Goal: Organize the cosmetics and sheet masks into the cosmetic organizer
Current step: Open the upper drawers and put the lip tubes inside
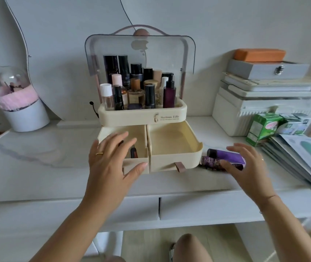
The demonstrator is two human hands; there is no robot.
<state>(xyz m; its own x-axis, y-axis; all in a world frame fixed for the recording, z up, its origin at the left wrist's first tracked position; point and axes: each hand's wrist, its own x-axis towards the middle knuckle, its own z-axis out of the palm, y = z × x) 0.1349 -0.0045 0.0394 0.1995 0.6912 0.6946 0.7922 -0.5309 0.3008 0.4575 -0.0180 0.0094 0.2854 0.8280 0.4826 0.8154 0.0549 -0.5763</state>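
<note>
A cream cosmetic organizer (169, 118) stands mid-table, its clear lid raised and its top tray packed with several bottles (137, 87). Both lower drawers are pulled out. The right drawer (171, 142) holds nothing; the left drawer (141, 140) holds a small dark lipstick-like item (134, 151). My left hand (111, 159) hovers over the left drawer, fingers spread, thumb near its front. My right hand (245, 167) reaches with straight fingers onto two purple tubes (224, 155) lying beside the right drawer. A stack of sheet masks (300, 157) lies at the far right.
A green carton (260, 127) and small boxes sit behind the masks, in front of a white ribbed case (232, 110) topped with grey boxes and an orange pouch (258, 54). At left stands a white pot with pink fluff (22, 110). A mirror leans on the wall.
</note>
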